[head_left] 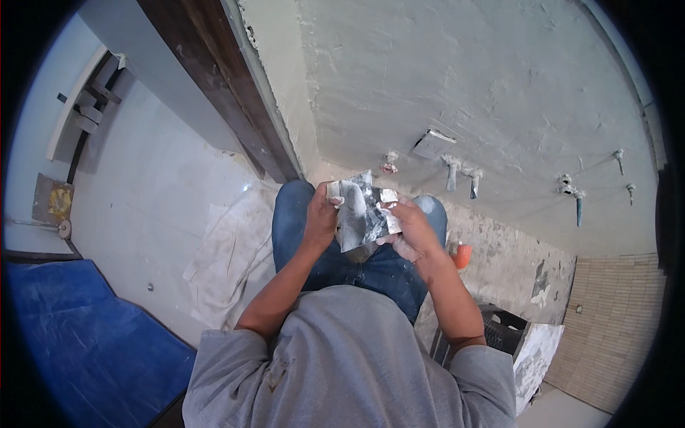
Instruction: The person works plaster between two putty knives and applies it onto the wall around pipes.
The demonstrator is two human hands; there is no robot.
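My left hand (322,214) and my right hand (412,230) both grip a crumpled grey and silvery sheet (359,210), smeared with white plaster, held above my knees in blue jeans. The left hand holds its left edge, the right hand its right edge with a white scrap under the thumb. I am squatting close to a rough plastered wall (499,85).
Pipe stubs (457,171) and a grey box opening (432,144) stick out of the wall. A small orange cup (462,255) stands by my right knee. A dark crate (499,332) with a white sheet is at right, a dark door frame (228,93) at left, a blue tarp (78,335) at lower left.
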